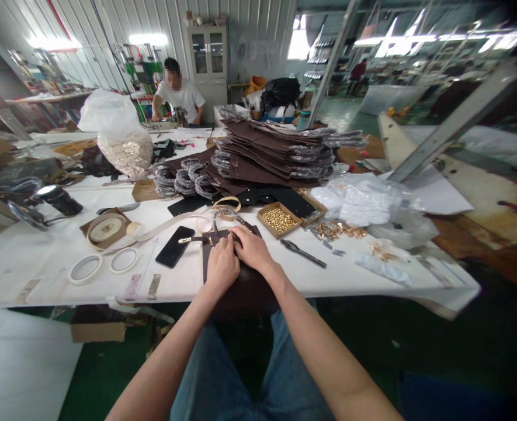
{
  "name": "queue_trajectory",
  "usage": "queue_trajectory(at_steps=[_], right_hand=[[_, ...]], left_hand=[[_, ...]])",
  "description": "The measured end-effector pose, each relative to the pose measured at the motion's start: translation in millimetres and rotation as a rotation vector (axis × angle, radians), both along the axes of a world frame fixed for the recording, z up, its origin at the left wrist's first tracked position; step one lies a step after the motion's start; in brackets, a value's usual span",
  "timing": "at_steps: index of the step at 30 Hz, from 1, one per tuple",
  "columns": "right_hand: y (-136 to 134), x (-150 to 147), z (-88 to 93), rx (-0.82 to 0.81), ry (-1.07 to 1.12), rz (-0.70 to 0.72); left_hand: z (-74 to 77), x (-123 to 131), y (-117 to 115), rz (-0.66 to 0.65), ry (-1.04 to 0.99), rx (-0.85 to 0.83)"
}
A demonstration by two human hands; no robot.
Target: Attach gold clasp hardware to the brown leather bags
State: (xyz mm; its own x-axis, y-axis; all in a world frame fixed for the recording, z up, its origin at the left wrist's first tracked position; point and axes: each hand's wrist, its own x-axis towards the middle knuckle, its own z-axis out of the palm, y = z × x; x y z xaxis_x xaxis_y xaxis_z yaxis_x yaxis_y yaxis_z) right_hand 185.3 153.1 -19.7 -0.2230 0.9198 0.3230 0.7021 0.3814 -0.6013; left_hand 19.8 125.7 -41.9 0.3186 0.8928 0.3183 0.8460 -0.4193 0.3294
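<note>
A dark brown leather bag panel lies at the front edge of the table and hangs over it towards my lap. My left hand presses on its upper part with the fingers curled in. Close beside it, my right hand has bent fingers that meet the left fingertips at the same spot. Whatever small part may be between the fingertips is hidden. A plastic-wrapped handle loops up behind my hands. To the left, a short strap with a gold-coloured metal end sticks out over a black phone.
Behind are a stack of brown panels and a box of gold studs. A dark pen-like tool lies right; tape rolls and a boxed tape reel lie left. Another person works across the table.
</note>
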Motion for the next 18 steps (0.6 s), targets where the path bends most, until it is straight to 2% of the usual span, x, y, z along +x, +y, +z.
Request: queue_trajectory(at_steps=[2,7,13,16,18], right_hand=[[-0.2,1.9,-3.7,0.021,0.031,0.006],[-0.3,4.7,-14.6,0.051,0.203,-0.081],[8.4,-3.7,-9.7,0.060,0.131,-0.058],[14.5,-5.8,-6.2,0.049,0.123,-0.054],[18.8,-5.3,-4.2,0.052,0.118,-0.039]], left_hand=[[-0.8,-0.2,-0.7,0.002,-0.004,0.017],[4.4,-0.5,-5.4,-0.008,-0.037,0.003],[5.7,-1.9,-6.6,-0.008,-0.059,0.002],[4.6,-5.2,-5.1,-0.032,-0.170,-0.023],[7.4,-8.3,-7.2,-0.062,-0.320,-0.036]])
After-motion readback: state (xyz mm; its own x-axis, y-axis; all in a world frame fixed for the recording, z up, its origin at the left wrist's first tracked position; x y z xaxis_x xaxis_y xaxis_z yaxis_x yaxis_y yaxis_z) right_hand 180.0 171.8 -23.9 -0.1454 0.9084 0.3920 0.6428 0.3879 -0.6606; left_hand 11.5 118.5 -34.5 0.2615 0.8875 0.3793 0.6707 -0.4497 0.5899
